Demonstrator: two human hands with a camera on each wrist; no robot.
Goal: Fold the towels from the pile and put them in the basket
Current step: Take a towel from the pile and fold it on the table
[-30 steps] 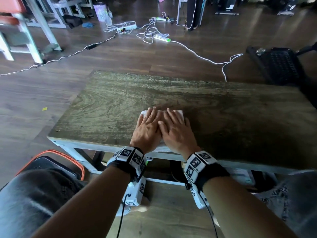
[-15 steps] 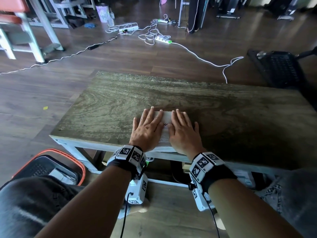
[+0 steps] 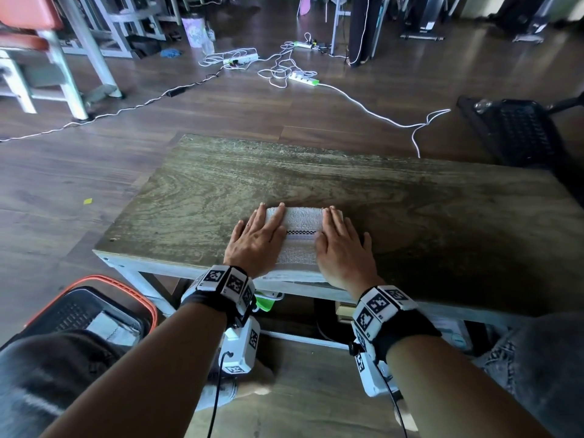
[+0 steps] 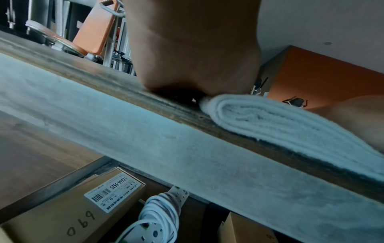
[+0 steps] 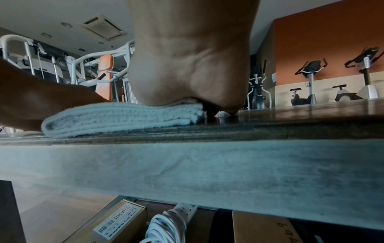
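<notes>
A folded white towel (image 3: pixel 300 238) with a thin black checkered stripe lies on the wooden table (image 3: pixel 410 210), at its near edge. My left hand (image 3: pixel 257 238) lies flat on the towel's left side and my right hand (image 3: pixel 339 245) flat on its right side, fingers straight, both pressing down. The towel's middle shows between them. Both wrist views show the folded layers of the towel (image 4: pixel 290 129) (image 5: pixel 124 118) from the side, under the heel of each palm. A black basket (image 3: pixel 94 311) with an orange rim stands on the floor at lower left, with a folded towel inside.
Cardboard boxes (image 4: pixel 62 213) and a coiled white power strip (image 4: pixel 162 213) sit under the table. White cables (image 3: pixel 284 67) run across the wooden floor beyond it. A black chair (image 3: pixel 518 131) stands at the far right, gym machines at the far left.
My hands have slid apart from the towel's middle to its left and right sides, uncovering the striped centre. The towel itself has stayed in place.
</notes>
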